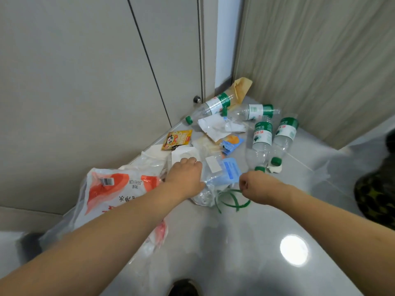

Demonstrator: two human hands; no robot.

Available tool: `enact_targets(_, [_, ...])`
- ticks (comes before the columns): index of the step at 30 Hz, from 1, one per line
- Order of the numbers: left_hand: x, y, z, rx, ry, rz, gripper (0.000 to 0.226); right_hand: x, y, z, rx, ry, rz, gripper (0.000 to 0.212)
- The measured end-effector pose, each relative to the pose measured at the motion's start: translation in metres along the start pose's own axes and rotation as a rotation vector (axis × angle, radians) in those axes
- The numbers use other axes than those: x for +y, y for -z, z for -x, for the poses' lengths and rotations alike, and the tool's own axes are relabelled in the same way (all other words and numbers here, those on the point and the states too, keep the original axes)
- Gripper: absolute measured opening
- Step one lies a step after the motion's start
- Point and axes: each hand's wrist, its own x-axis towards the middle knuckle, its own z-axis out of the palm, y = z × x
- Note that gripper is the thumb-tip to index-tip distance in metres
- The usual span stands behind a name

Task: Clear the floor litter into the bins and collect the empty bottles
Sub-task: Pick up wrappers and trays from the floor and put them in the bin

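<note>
Fingers of both hands are curled under and mostly hidden from the head camera, so only the backs of the hands show. Left hand [185, 176] rests knuckles-up on the litter, closed down over clear plastic film [205, 194]; whether it actually pinches the film cannot be told. Right hand [255, 185] is drawn into a loose fist just above the green strap [232, 199]; thumb and forefinger seem pinched together, but what they hold, if anything, is too small to make out.

Litter lies on the grey floor [224, 242] in the corner by the door [96, 82]. Large white and orange plastic wrapper [111, 189] sits under the left forearm, partly covered by it. Blue packet [230, 170] lies between the two hands. Farther back: yellow snack packet [177, 139], white paper scraps [211, 127], brown paper bag [240, 88] leaning in the corner.

Four empty bottles with green caps: one [213, 105] against the door, one [255, 112] beside it, two [261, 138] [283, 135] lying side by side, caps towards the camera. Print on the labels is blurred.

Dark shoe [183, 288] is cut off at the bottom edge; a dark patterned object [376, 195] is cut off at the right edge and cannot be identified.
</note>
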Motion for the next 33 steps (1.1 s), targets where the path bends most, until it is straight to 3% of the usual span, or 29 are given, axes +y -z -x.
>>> enact_targets(3, [0.009,-0.009,-0.013,-0.004,-0.040,-0.075,0.060,0.018,0.014,0.006,0.038,-0.033,0.011,0.011])
enact_targets(7, [0.016,-0.012,-0.013,-0.042,-0.056,-0.230,0.031,0.026,0.021,0.012,0.056,-0.047,-0.008,0.019])
enact_targets(11, [0.014,0.009,-0.002,0.117,-0.066,-0.284,0.026,0.024,0.031,0.018,0.080,-0.034,-0.016,0.019])
enact_targets(16, [0.009,0.071,0.002,0.547,0.051,0.158,0.014,0.029,0.079,0.031,0.137,0.008,-0.026,0.015])
enact_targets(19, [0.026,0.116,0.002,0.627,0.022,0.404,0.013,0.048,0.125,0.057,0.209,0.040,-0.049,0.013])
enact_targets(25, [0.113,0.193,-0.008,0.461,-0.118,1.113,0.022,0.126,0.194,0.131,0.296,-0.059,-0.089,0.008])
enact_targets(33, [0.257,0.237,-0.028,0.186,-0.298,1.315,0.015,0.269,0.210,0.233,0.338,-0.395,-0.215,0.008])
